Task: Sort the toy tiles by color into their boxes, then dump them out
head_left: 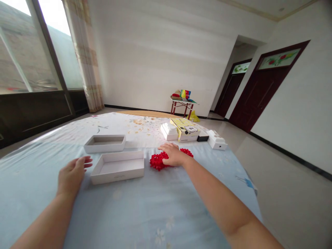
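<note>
Two shallow, lidless white box halves lie on the cloth: the nearer tray [118, 176], showing a pale inside, and the farther one [103, 148], greyish within. Just left of the nearer tray is my left hand [72, 173], its fingers loosely bent and apart, holding nothing. My right hand [173, 154] reaches over a red knobbly bundle [157, 162], thumb against it and fingers stretched out towards the left. Part of the bundle is hidden under that hand, and more red shows behind the wrist. Its exact kind I cannot make out.
Behind my right hand stand a yellow cartoon box [185, 128], a white box with pieces on top [169, 132], a small black box [203, 137] and another white box [217, 141]. The table's rounded edge curves away at right. A small side table [183, 101] stands by the wall.
</note>
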Demonstrator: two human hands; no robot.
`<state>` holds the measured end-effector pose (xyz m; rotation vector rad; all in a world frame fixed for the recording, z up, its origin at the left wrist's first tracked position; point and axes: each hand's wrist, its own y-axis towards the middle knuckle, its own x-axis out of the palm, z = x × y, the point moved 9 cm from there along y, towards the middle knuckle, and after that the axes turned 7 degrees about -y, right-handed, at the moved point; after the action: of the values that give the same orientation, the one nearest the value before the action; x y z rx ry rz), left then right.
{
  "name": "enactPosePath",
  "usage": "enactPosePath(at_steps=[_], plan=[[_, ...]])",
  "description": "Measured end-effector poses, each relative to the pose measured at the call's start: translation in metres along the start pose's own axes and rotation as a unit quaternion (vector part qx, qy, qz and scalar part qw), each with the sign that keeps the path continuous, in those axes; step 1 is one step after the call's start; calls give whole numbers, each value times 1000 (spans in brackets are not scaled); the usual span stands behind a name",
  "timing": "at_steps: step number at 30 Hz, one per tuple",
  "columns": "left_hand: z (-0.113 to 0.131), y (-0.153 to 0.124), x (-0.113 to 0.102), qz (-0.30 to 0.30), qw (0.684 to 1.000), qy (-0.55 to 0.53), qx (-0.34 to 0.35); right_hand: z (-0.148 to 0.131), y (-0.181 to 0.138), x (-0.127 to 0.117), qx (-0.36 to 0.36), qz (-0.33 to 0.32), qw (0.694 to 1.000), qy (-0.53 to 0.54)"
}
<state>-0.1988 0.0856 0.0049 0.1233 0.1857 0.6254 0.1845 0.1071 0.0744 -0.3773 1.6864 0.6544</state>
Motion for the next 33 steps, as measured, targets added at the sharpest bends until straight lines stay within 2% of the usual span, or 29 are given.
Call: enactPosePath(at_steps=[3, 6, 8, 13, 15, 17, 19, 24, 29, 33], plan=[[4, -1, 7, -11, 1000, 19, 0, 11, -3, 2, 6, -46, 999, -12], [4, -1, 10, -15, 1000, 19, -1, 16, -5, -1, 8, -58, 998, -19], [4, -1, 10, -16, 1000, 17, -1, 19, -6, -8, 12, -37, 999, -3], [11, -5, 13, -21, 999, 35, 14, 47, -18, -42, 72, 91, 989, 87], [11, -5, 15, -27, 999, 43, 19, 60, -24, -50, 91, 109, 985, 101], [10, -4, 17, -35, 998, 53, 21, 65, -27, -51, 98, 100, 985, 98], [7, -2, 19, -40, 997, 62, 25, 61, -28, -48, 81, 82, 989, 92], [4, 0, 19, -40, 997, 60, 32, 27, -25, -26, -6, 14, 998, 65], [3, -1, 20, -42, 998, 47, 24, 19, -18, 1, -7, -74, 997, -12], [3, -2, 20, -48, 997, 56, 20, 19, -12, 10, -18, -87, 995, -39]])
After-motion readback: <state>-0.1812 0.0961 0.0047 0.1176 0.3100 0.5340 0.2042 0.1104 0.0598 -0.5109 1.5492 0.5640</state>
